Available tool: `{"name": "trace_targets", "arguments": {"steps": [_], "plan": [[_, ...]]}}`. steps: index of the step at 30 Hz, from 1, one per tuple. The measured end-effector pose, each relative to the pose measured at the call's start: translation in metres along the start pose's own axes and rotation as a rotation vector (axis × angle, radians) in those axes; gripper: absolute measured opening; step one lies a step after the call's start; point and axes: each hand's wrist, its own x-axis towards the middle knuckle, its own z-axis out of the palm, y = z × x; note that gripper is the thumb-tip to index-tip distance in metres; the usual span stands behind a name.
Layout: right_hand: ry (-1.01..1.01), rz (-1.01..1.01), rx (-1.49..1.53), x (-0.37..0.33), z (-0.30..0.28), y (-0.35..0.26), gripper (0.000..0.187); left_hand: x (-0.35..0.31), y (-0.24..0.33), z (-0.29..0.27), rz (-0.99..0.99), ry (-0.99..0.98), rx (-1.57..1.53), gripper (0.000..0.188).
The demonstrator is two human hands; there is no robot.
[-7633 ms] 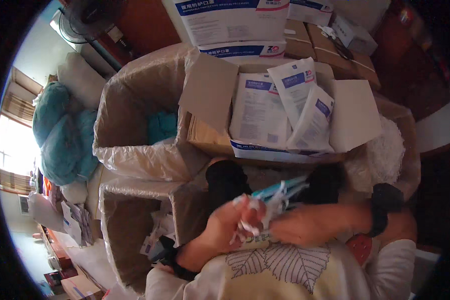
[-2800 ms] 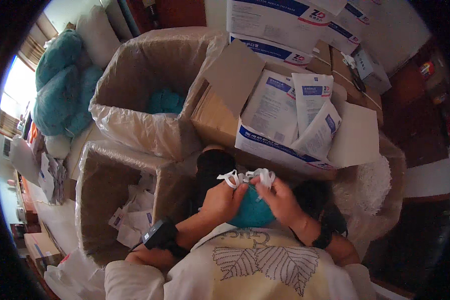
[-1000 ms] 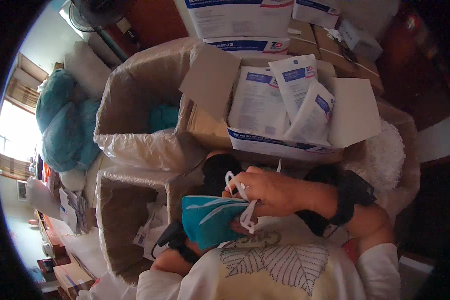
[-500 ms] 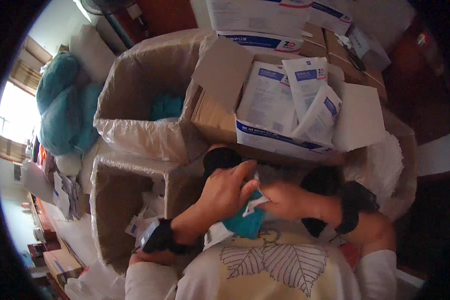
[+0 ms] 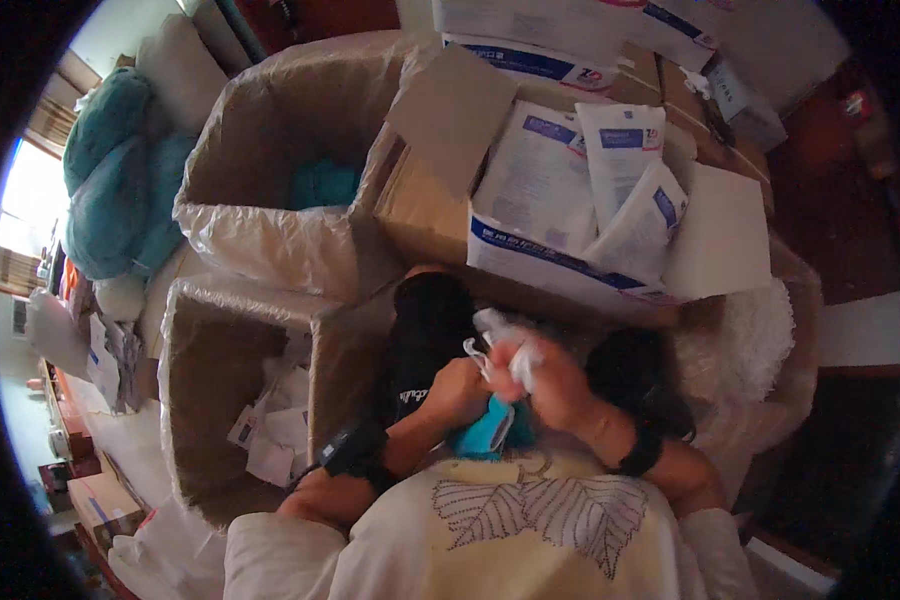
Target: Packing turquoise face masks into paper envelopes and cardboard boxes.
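My left hand (image 5: 454, 393) and my right hand (image 5: 548, 382) meet in front of my chest. Under them hangs a folded teal cloth-like piece (image 5: 488, 430), its upper part covered by my fingers. The left hand is closed at its top edge. Soft white strap-like material (image 5: 490, 325) bunches at my right hand, whose fingers are closed on it and blurred by motion. A thin white loop stands out between the two hands. Whether the white material is joined to the teal piece cannot be made out.
An open box (image 5: 560, 265) of white packets stands ahead. A plastic-lined carton (image 5: 270, 250) holding a teal stack (image 5: 325, 185) is at the far left. The nearer lined carton (image 5: 238, 310) contains white packets (image 5: 280, 420). Teal bundles (image 5: 120, 200) lie further left.
My right hand has risen slightly and now has white material bunched at it. My left hand has drawn down and nearer. The view has shifted a little; the boxes look unchanged.
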Motion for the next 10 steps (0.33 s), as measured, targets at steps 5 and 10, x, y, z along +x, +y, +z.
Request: {"name": "trace_targets", "arguments": {"steps": [5, 10], "plan": [[0.181, 0.429, 0.241, -0.056, -0.014, -0.012, 0.022, -0.011, 0.010, 0.008, -0.016, -0.052, 0.200, 0.025], [0.419, -0.033, -0.240, -0.154, -0.048, -0.123, 0.033, -0.040, -0.043, -0.010, -0.544, 0.052, 0.294, 0.034]]}}
